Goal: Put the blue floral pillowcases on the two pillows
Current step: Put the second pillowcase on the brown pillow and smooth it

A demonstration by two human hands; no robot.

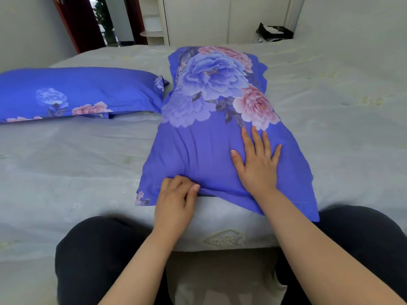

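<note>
A pillow in a blue floral pillowcase (209,119) lies lengthwise on the bed in front of me, its open end toward me. My right hand (257,164) lies flat on its near part, fingers straight and spread. My left hand (176,199) pinches a fold of the case's near edge at the lower left corner. A second pillow in the same blue floral case (72,93) lies flat at the left, apart from both hands.
The grey bedsheet (77,161) covers a wide bed. My knees in dark trousers (92,256) press against the near edge. A black bag (274,31) sits at the far right by the headboard; a doorway and white cabinets stand behind.
</note>
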